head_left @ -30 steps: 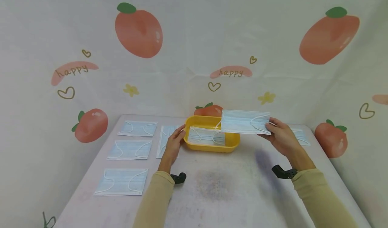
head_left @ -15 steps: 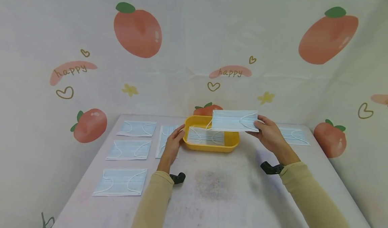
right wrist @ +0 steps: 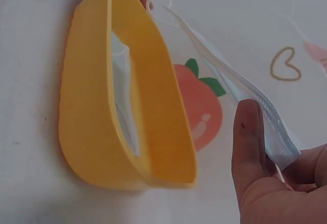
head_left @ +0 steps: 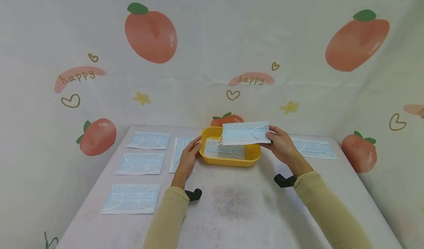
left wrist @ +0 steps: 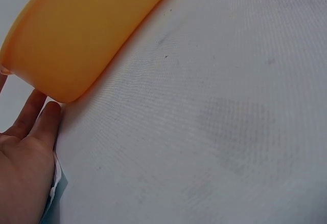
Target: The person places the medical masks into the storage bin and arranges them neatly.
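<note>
My right hand (head_left: 280, 145) pinches a light blue face mask (head_left: 246, 133) by its right end and holds it over the yellow basin (head_left: 228, 162). In the right wrist view, the held mask (right wrist: 235, 81) appears nearly edge-on, its far ear loop hanging free. Inside the basin lies another mask (head_left: 215, 151), part of it hidden behind the held one. The fingers of my left hand (head_left: 189, 159), fairly straight, rest against the basin's left end. From the left wrist, the left hand (left wrist: 25, 152) is seen at the basin's outer wall (left wrist: 76, 40).
Three masks lie in a column at the table's left, among them a front mask (head_left: 130, 199). A turned mask (head_left: 176, 153) lies partly behind my left hand. At the right is another mask (head_left: 316, 149). A fruit-printed curtain (head_left: 198, 39) hangs behind the table.
My right hand has carried the face mask leftward, from the basin's right side to over its middle. More of the mask lying at the right shows. The left hand stays at the basin.
</note>
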{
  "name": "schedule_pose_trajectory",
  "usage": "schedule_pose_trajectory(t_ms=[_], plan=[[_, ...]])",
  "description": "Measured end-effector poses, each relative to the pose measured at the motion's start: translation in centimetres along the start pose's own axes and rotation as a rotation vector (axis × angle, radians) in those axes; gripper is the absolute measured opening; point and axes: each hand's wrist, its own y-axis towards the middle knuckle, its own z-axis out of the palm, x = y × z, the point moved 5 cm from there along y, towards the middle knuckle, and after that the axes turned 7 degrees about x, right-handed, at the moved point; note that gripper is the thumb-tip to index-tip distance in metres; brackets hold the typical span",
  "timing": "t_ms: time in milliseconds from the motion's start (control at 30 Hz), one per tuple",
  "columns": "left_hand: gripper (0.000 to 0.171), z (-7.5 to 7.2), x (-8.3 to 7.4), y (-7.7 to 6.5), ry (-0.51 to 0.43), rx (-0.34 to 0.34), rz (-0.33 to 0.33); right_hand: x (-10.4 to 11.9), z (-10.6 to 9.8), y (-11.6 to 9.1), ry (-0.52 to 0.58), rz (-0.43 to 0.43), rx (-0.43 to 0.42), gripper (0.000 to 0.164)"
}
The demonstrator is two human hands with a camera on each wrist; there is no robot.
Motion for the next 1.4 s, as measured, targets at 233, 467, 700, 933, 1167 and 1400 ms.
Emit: schedule_pose_trajectory(t_ms=[233, 467, 700, 933, 1167, 1400], plan=[[0.04, 0.0, 0.0, 0.1, 0.007, 0.0, 0.0, -0.8, 1.2, 1.2, -0.013, 0.0, 0.004, 0.055], [0.04, 0.2, -0.2, -0.1, 0.012, -0.001, -0.003, -2.0, 2.6, 2.4, 0.003, -0.001, -0.002, 0.051], [0.041, 0.3, -0.3, -0.2, 0.012, 0.012, 0.007, -2.8, 3.5, 3.5, 0.035, 0.0, -0.019, 0.05], [0.041, 0.1, -0.3, -0.2, 0.027, 0.007, 0.003, -3.2, 4.8, 4.4, 0.077, -0.021, -0.02, 0.049], [0.039, 0.1, -0.4, -0.4, 0.033, 0.002, -0.003, -3.9, 5.8, 5.2, 0.056, -0.012, -0.018, 0.047], [0.039, 0.0, -0.3, -0.3, 0.035, 0.004, -0.007, -4.2, 6.2, 5.6, 0.011, -0.012, -0.012, 0.045]])
